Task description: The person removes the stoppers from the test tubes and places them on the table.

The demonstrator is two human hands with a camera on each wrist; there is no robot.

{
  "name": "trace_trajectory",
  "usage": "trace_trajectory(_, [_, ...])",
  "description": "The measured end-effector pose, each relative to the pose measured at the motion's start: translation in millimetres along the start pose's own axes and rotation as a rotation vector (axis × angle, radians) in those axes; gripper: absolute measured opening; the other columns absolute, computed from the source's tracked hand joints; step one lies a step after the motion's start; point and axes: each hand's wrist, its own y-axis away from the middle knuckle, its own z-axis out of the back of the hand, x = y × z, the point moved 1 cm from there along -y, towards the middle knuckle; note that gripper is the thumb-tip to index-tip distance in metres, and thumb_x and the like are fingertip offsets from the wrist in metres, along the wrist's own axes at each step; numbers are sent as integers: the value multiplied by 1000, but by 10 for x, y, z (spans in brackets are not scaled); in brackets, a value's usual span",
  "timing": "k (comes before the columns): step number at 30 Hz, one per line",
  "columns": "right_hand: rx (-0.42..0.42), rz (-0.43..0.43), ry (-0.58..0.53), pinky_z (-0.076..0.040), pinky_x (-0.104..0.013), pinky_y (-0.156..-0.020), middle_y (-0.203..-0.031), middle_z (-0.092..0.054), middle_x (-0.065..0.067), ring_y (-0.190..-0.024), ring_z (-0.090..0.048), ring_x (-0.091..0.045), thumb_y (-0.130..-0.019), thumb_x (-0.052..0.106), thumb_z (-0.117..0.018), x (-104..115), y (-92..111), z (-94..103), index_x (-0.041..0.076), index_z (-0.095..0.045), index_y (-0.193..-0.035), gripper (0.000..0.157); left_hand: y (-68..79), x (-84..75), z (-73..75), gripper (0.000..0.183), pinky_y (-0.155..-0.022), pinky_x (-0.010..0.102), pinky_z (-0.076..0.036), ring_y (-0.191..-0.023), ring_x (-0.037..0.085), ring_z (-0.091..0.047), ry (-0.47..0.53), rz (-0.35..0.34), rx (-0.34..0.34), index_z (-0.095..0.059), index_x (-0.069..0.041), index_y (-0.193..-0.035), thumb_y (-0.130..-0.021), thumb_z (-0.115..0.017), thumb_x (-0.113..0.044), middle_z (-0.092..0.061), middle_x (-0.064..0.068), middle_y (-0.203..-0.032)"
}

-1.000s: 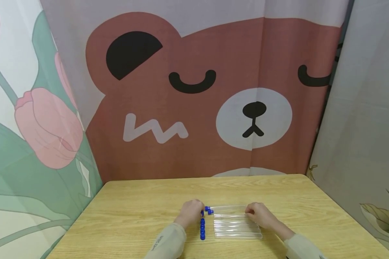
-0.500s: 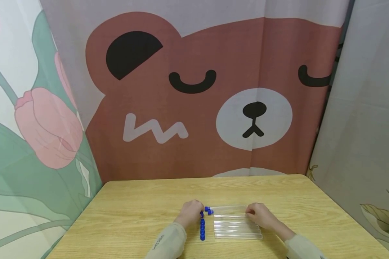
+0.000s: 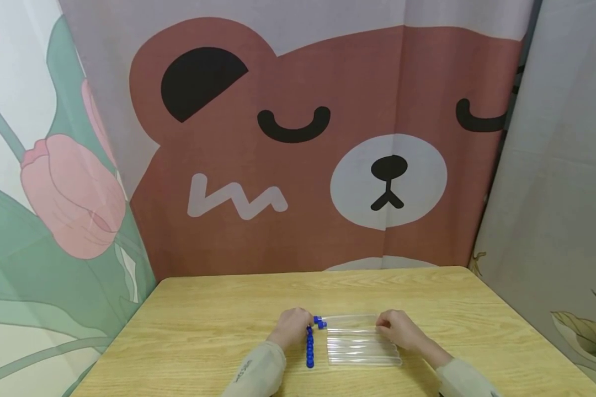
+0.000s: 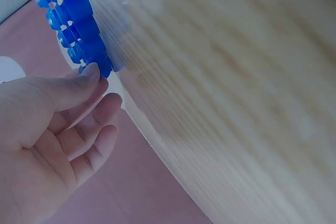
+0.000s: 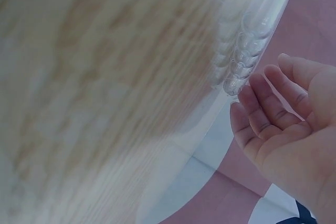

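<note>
My left hand [image 3: 292, 325] is at the far end of a row of blue caps [image 3: 310, 350]. In the left wrist view its thumb and a finger pinch the end cap [image 4: 97, 67], while the other fingers curve loosely below. Several clear test tubes [image 3: 362, 349] lie side by side to the right of the row. Beyond them, blue caps [image 3: 320, 324] sit on the left ends of two tubes. My right hand [image 3: 397, 328] stays by the tubes' right ends. In the right wrist view its loosely curved fingertips are beside the rounded ends [image 5: 234, 83]; contact is unclear.
Everything lies on a light wooden table [image 3: 203, 309], near its front. A curtain with a bear print [image 3: 298, 182] hangs behind it, with further printed curtains at the left and right sides.
The far blue cap at my left fingers, earlier a little apart from the row, now lines up against it. My right hand and the tubes have not visibly moved.
</note>
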Motion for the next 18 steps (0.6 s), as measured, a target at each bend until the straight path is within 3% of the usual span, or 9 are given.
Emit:
trace_trajectory(5, [-2,14,-22,-42,-22,-51,-69,-56,4,-60,-46,-3,-79,1,-63,5,0,15,4,-64,-74,5,11,4,4,17,-66,23,-47,-77,11,-60,31,14,3,-71,-12,-85,-75,-66,1,-65,-2,-83])
trace_trajectory(9, [-41,109,-53,-41,-21,-49,-68,-54,6,-59,-45,-2,-81,4,-62,-25,1,18,2,-63,-73,8,22,15,5,19,-65,24,-47,-76,12,-60,37,13,-4,-71,-12,-85,-74,-66,2,-65,-2,-82])
trace_trajectory(12, [-49,134,-64,-40,-20,-48,-67,-54,8,-59,-44,-1,-82,6,-62,-30,7,20,2,-63,-73,10,38,21,12,21,-64,24,-47,-75,12,-60,38,17,-13,-70,-13,-85,-70,-67,2,-65,-2,-81])
trace_trajectory(18, [-1,34,-22,-42,-22,-51,-69,-55,5,-60,-46,-3,-79,1,-63,11,7,15,3,-64,-74,6,63,33,24,20,-63,25,-47,-75,14,-60,39,41,-14,-69,-12,-85,-69,-69,0,-65,-1,-81])
